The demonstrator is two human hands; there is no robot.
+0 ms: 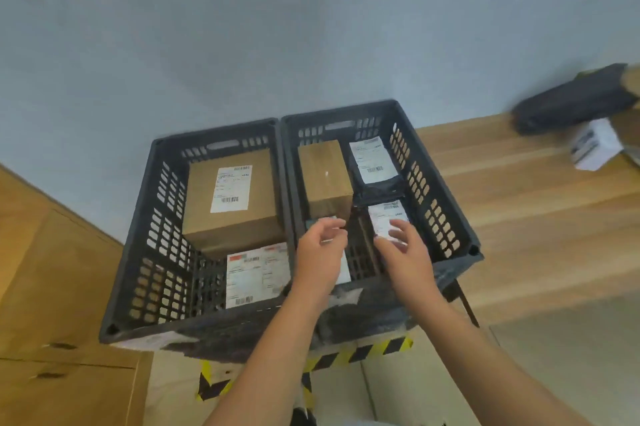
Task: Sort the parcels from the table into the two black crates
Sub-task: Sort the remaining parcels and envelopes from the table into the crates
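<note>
- Black left crate [138, 252] holds 2 parcels; right crate [446, 203] holds at least 4.
- Your left hand [320, 252] curls over a white parcel [344, 269] in the right crate; grip unclear.
- Your right hand [407, 252] is relaxed and empty.
- Table [519, 183]: black bag [568, 106] and white box [594, 148] are unsorted.

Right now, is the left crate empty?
No, the left crate holds a large cardboard box and a flat labelled parcel.

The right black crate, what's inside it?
Brown cardboard box, black labelled mailer bag, second labelled parcel; left hand and right hand partly cover a white parcel.
</note>
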